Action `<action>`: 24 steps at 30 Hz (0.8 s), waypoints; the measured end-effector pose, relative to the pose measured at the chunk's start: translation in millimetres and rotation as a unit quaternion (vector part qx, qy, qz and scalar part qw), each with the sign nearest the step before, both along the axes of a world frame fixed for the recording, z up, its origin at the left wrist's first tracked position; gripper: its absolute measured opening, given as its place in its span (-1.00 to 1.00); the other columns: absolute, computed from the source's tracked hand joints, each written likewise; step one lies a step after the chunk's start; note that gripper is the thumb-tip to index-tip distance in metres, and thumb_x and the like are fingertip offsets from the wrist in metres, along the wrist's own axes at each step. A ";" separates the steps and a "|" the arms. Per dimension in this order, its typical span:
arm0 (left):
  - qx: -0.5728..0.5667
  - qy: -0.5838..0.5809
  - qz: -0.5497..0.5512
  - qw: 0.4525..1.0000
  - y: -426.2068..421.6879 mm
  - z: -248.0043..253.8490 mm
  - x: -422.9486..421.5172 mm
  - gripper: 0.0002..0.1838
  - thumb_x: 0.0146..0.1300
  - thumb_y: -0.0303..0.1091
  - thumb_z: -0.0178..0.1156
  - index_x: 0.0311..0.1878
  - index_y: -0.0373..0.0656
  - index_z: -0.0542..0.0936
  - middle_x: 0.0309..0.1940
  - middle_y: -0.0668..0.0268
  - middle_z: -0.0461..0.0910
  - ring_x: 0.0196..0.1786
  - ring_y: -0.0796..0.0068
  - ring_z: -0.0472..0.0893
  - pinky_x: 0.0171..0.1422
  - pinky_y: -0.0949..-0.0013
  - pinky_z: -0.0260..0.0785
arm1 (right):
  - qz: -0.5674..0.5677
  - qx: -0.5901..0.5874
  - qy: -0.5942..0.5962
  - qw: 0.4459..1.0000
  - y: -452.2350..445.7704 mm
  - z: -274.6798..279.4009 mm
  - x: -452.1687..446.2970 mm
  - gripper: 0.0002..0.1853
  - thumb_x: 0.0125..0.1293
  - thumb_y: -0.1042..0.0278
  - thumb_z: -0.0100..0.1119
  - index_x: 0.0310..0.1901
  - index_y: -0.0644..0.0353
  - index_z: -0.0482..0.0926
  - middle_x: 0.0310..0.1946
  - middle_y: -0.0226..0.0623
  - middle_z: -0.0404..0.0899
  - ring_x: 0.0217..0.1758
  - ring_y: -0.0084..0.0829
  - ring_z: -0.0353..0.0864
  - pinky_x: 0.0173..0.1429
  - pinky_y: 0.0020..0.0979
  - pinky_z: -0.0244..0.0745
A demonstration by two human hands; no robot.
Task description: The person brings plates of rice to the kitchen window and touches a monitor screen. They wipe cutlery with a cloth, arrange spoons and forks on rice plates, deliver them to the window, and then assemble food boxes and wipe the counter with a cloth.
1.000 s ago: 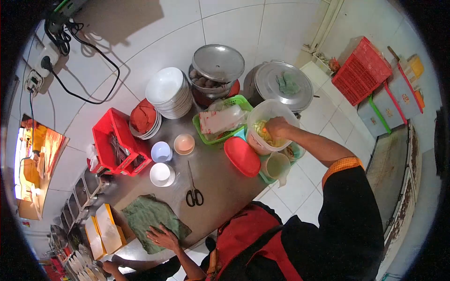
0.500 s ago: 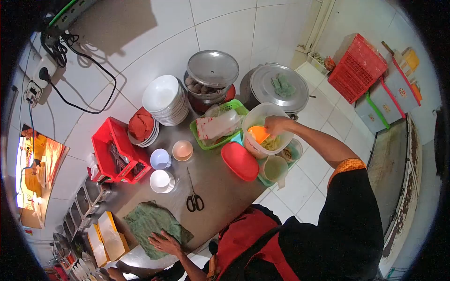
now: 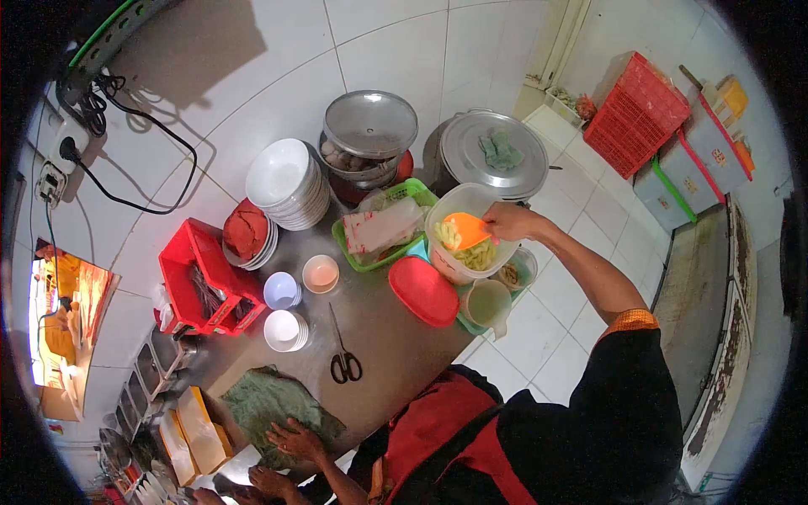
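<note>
My right hand [image 3: 509,223] grips an orange scoop [image 3: 470,231] over a white translucent tub [image 3: 446,263]. Pale yellow-green cut pieces [image 3: 478,255] lie in the tub, with some on the scoop. Fingers spread, my left hand [image 3: 296,441] rests flat on a green cloth [image 3: 273,404] at the counter's near edge. A red lid [image 3: 423,291] lies beside the tub, near a translucent jug [image 3: 488,305]. Black-handled scissors [image 3: 345,367] are on the counter between my hands.
White bowls [image 3: 278,172], small cups [image 3: 282,330], a red cutlery box [image 3: 198,278] and a green basket [image 3: 387,263] stand on the steel counter [image 3: 391,353]. Behind is a lidded pot [image 3: 475,143]. A co-worker's hand [image 3: 271,481] shows at the bottom left.
My right hand has lifted the orange scoop from within the tub, and pieces now lie on it. The co-worker's hand has come closer to my left hand, which stays on the cloth.
</note>
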State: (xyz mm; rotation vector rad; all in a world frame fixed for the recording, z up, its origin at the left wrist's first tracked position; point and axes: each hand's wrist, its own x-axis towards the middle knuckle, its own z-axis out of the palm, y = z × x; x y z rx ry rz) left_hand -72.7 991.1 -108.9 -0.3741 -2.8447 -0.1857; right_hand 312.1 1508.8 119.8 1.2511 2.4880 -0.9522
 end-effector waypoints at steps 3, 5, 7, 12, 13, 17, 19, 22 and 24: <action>0.000 -0.019 0.012 1.000 5.3 6.9 3.6 -0.41 0.36 0.14 -0.22 0.28 -0.06 0.30 0.35 0.08 0.12 0.40 0.09 0.08 0.40 -0.04 -0.10 | 0.018 0.015 -0.001 1.000 1.3 -9.3 -2.2 -0.73 0.19 0.35 -0.06 -0.46 0.40 0.51 -0.65 -0.26 0.54 -0.54 -0.48 0.50 -0.40 -0.33 0.35; 0.000 -0.024 0.017 1.000 4.0 7.8 3.6 -0.41 0.36 0.14 -0.22 0.28 -0.06 0.31 0.35 0.08 0.12 0.41 0.09 0.08 0.40 -0.04 -0.09 | 0.026 0.004 0.007 1.000 1.9 -12.3 -4.4 -0.73 0.20 0.34 -0.06 -0.45 0.40 0.52 -0.65 -0.29 0.54 -0.54 -0.51 0.48 -0.41 -0.34 0.34; 0.006 0.006 -0.005 1.000 -1.1 -0.6 0.6 -0.41 0.36 0.14 -0.20 0.28 -0.05 0.30 0.35 0.10 0.13 0.41 0.11 0.08 0.40 -0.03 -0.08 | -0.005 -0.062 0.025 0.998 3.0 -9.1 -5.2 -0.73 0.23 0.34 -0.06 -0.41 0.35 0.57 -0.64 -0.38 0.52 -0.53 -0.57 0.43 -0.43 -0.40 0.29; 0.323 0.031 -0.129 0.937 -50.1 -92.9 -45.3 -0.47 0.35 0.05 -0.11 0.30 0.02 0.29 0.36 0.20 0.14 0.39 0.18 0.14 0.35 0.02 0.04 | -0.075 -0.139 0.046 0.986 5.9 -6.0 5.7 -0.76 0.28 0.31 -0.03 -0.30 0.26 0.61 -0.60 -0.48 0.48 -0.52 -0.63 0.35 -0.45 -0.47 0.23; 0.265 0.049 -0.120 0.956 -48.1 -93.5 -42.5 -0.44 0.35 0.10 -0.14 0.31 0.01 0.28 0.36 0.18 0.14 0.40 0.16 0.12 0.37 0.03 0.00 | -0.099 -0.150 0.059 0.982 2.4 -0.2 6.7 -0.76 0.30 0.30 -0.02 -0.27 0.24 0.61 -0.59 -0.50 0.46 -0.53 -0.65 0.32 -0.46 -0.50 0.20; -0.070 0.194 -0.033 0.978 -44.1 -103.9 -35.0 -0.41 0.35 0.15 -0.19 0.32 0.01 0.28 0.37 0.21 0.13 0.41 0.19 0.10 0.42 0.06 -0.10 | -0.107 -0.168 0.078 0.977 -3.0 9.9 11.4 -0.77 0.31 0.28 -0.01 -0.26 0.21 0.61 -0.60 -0.52 0.44 -0.55 -0.69 0.27 -0.49 -0.53 0.17; -0.036 0.157 -0.016 0.987 -41.9 -102.3 -29.2 -0.40 0.35 0.14 -0.18 0.32 -0.02 0.26 0.38 0.18 0.10 0.42 0.17 0.07 0.43 0.05 -0.13 | -0.112 -0.173 0.089 0.975 -4.5 12.3 14.4 -0.77 0.33 0.28 -0.02 -0.32 0.19 0.60 -0.62 -0.54 0.41 -0.58 -0.72 0.23 -0.54 -0.57 0.11; 0.017 0.071 0.012 0.997 -13.3 -53.6 -2.3 -0.39 0.35 0.12 -0.17 0.32 -0.07 0.25 0.38 0.13 0.07 0.43 0.13 0.03 0.44 0.04 -0.19 | -0.113 -0.238 0.130 0.956 -3.2 14.6 18.4 -0.78 0.33 0.29 -0.01 -0.38 0.19 0.57 -0.63 -0.55 0.39 -0.60 -0.73 0.20 -0.57 -0.59 0.07; 0.046 0.033 0.021 0.998 -1.5 -31.3 8.8 -0.39 0.35 0.10 -0.16 0.32 -0.11 0.24 0.39 0.10 0.05 0.43 0.10 0.00 0.45 0.04 -0.22 | -0.132 -0.233 0.126 0.955 -6.9 25.0 18.5 -0.78 0.32 0.28 0.00 -0.31 0.22 0.57 -0.61 -0.53 0.41 -0.59 -0.73 0.20 -0.56 -0.58 0.09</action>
